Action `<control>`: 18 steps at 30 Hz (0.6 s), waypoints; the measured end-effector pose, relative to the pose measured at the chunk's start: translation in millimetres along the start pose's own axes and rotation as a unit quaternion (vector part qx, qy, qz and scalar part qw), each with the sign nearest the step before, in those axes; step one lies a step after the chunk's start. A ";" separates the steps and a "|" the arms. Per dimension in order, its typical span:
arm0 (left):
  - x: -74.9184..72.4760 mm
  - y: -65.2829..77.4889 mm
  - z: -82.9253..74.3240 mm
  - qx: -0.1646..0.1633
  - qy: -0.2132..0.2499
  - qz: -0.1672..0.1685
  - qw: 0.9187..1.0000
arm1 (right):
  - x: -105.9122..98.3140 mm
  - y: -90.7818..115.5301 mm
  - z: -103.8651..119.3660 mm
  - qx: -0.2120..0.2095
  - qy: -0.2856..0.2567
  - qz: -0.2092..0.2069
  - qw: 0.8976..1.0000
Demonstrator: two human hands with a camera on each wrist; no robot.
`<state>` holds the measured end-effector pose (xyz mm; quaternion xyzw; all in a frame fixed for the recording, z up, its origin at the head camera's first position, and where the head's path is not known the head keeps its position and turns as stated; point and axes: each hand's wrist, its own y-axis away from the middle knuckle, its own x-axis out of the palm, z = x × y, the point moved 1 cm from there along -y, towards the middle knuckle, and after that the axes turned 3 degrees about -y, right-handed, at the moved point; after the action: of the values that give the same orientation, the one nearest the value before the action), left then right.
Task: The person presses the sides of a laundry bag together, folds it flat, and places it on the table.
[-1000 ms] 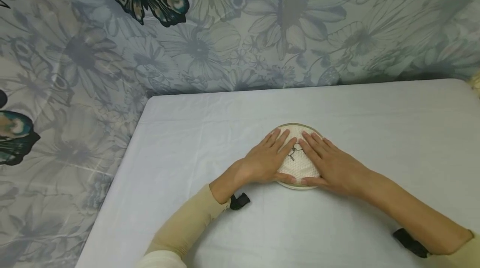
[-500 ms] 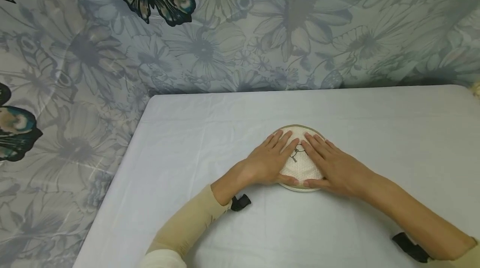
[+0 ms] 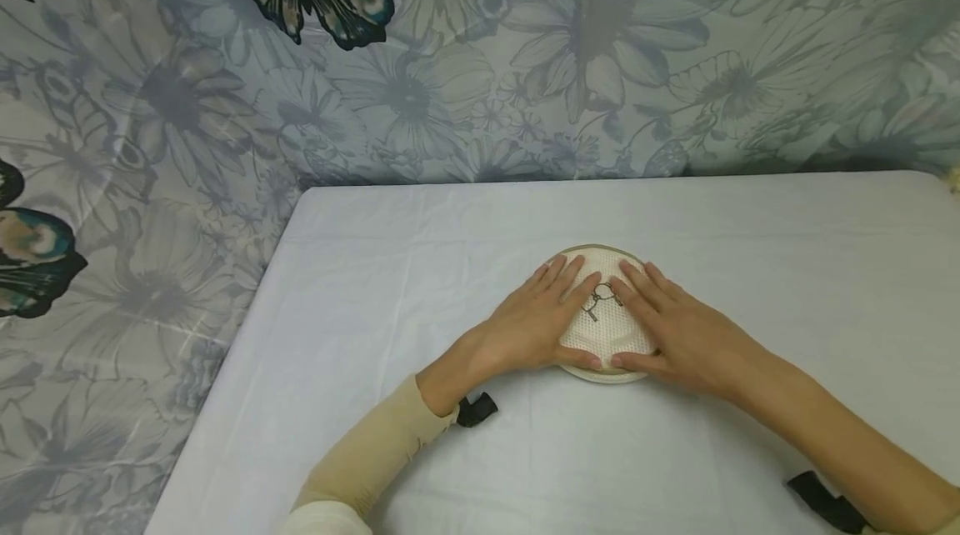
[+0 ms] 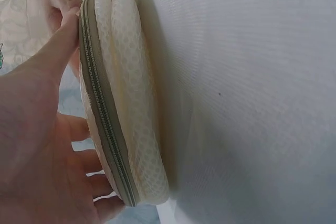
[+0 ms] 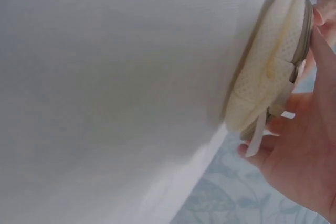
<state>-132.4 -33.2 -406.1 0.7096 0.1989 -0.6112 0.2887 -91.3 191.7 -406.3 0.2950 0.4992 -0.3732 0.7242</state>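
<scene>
A round, cream mesh laundry bag (image 3: 611, 331) lies flattened on the table, a dark line print on its top. My left hand (image 3: 528, 327) rests on its left side and my right hand (image 3: 693, 339) on its right, fingers straight and spread over the mesh. The thumbs nearly meet at the near rim. In the left wrist view, a zipper (image 4: 107, 124) runs round the edge above two puffy mesh layers (image 4: 134, 72). The right wrist view has a pale ribbon tab (image 5: 256, 137) hanging from the edge beside my fingers.
A white cloth covers the table (image 3: 360, 285), its far edge close to a wall hanging (image 3: 420, 102) with grey flowers and butterflies. Black straps (image 3: 477, 409) sit at both forearms.
My right hand has slid slightly to the right, uncovering more of the dark print. The left hand stays on the bag. The head view has shifted a little.
</scene>
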 end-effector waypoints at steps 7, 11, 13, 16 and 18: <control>0.8 2.5 3.9 -0.004 0.009 -0.016 1.000 | -3.4 0.6 -3.8 -0.012 -0.008 -0.013 1.000; -0.5 3.4 5.3 -0.006 0.023 -0.024 0.999 | -6.4 0.9 -5.9 -0.013 -0.009 -0.016 1.000; -1.9 4.5 6.6 -0.009 0.032 -0.030 0.999 | -9.6 1.7 -6.5 -0.012 -0.012 -0.022 1.000; -3.9 6.9 9.8 -0.017 0.047 -0.041 0.998 | -13.0 3.5 -9.6 -0.008 -0.015 -0.037 0.999; -4.6 8.6 12.5 -0.022 0.054 -0.046 0.997 | -14.4 5.0 -12.0 -0.008 -0.017 -0.049 0.999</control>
<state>-137.1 -47.5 -401.2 0.7254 0.2601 -0.5800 0.2642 -96.3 207.6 -396.3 0.2582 0.5036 -0.4093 0.7157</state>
